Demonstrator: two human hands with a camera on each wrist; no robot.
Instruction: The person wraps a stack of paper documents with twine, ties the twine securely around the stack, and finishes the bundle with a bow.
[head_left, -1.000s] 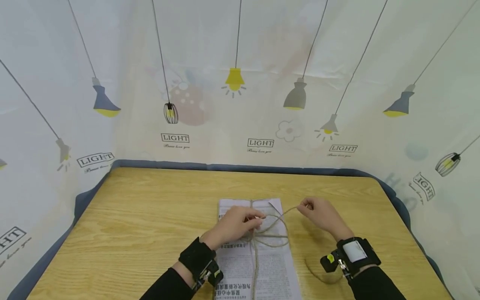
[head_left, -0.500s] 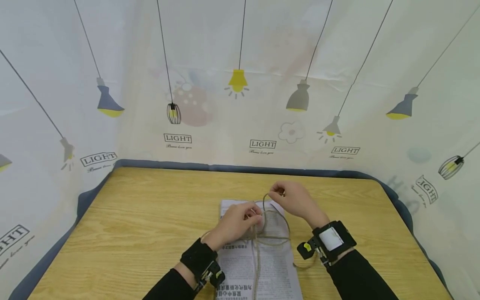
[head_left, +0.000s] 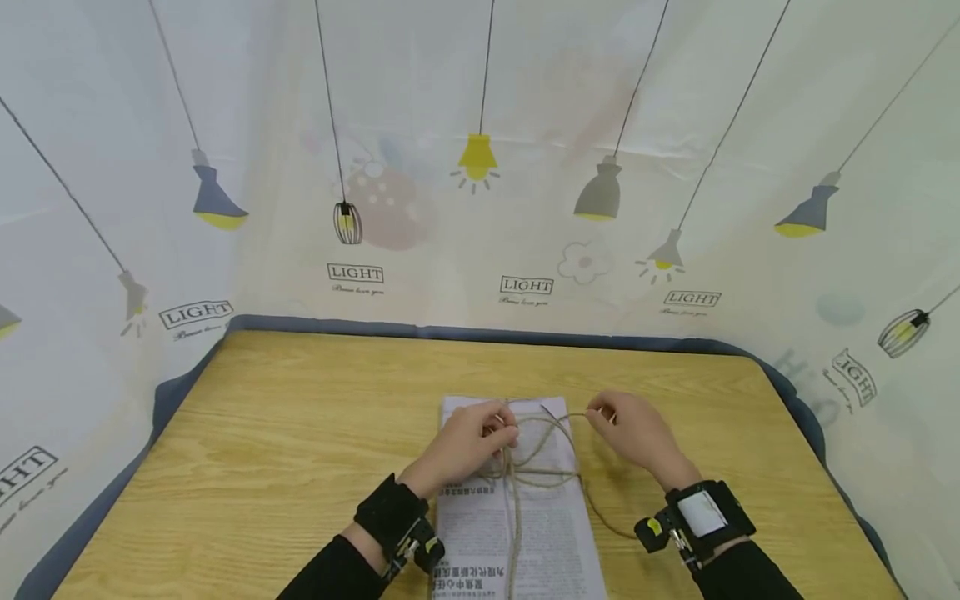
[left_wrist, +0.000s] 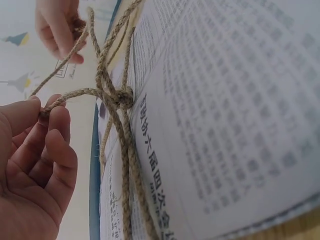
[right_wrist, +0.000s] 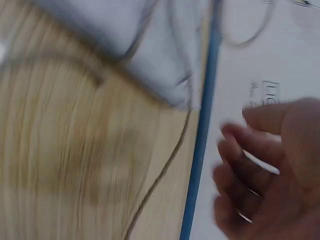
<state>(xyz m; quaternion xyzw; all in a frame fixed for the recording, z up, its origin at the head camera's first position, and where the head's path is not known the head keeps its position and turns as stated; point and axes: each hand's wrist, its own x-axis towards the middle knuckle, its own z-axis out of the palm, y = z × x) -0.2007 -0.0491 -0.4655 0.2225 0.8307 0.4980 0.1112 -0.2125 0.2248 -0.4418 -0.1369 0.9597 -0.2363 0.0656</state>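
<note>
A stack of newspapers lies on the table, bound by brown twine that crosses and knots on top. In the left wrist view the twine knot shows close up, with loose strands rising from it. My left hand is over the stack, pinching a strand between thumb and fingers. Off the stack's far right corner, my right hand has a strand at its fingertips in the head view. The right wrist view shows that hand blurred, its fingers curled.
The wooden table extends around the stack. A loose twine tail runs right across it, under the right wrist's camera. Behind the table's blue-grey edging hangs a pale curtain printed with lamps.
My right hand swung up and left over the stack's far edge, then back out to the right. The left hand stays near the knot, its fingers curled in more. The twine tail lies differently.
</note>
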